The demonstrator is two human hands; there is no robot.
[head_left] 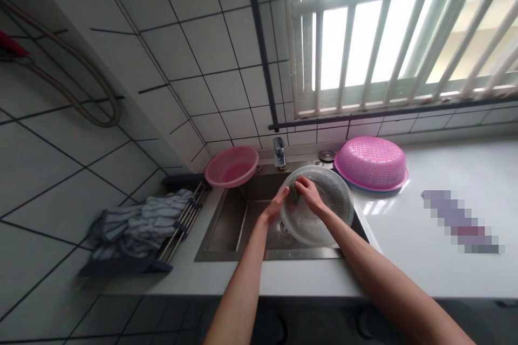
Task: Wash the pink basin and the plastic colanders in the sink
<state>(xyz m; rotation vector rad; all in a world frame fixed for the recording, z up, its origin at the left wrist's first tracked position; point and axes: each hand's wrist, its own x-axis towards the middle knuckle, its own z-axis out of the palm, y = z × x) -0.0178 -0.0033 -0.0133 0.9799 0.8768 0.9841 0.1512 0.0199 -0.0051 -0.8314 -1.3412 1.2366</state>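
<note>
A clear mesh colander point(338, 199) is held tilted over the right part of the metal sink point(229, 226). My left hand point(275, 205) is closed at the colander's left rim, thumb on top, its other fingers mostly hidden. My right hand point(309, 194) reaches inside the colander near that rim, its fingers bent and pinched together. Between the fingertips and the left thumb shows a small dark green piece point(294, 190), too small and blurred to name. The faucet point(279, 152) stands just behind.
A pink basin point(232, 166) rests at the sink's back left corner. An upturned pink basket point(370, 161) lies right of the sink. Left stands a metal rack point(184, 221) beside striped cloth point(141, 223). A blurred-out item point(461, 222) lies on the white counter point(408, 248).
</note>
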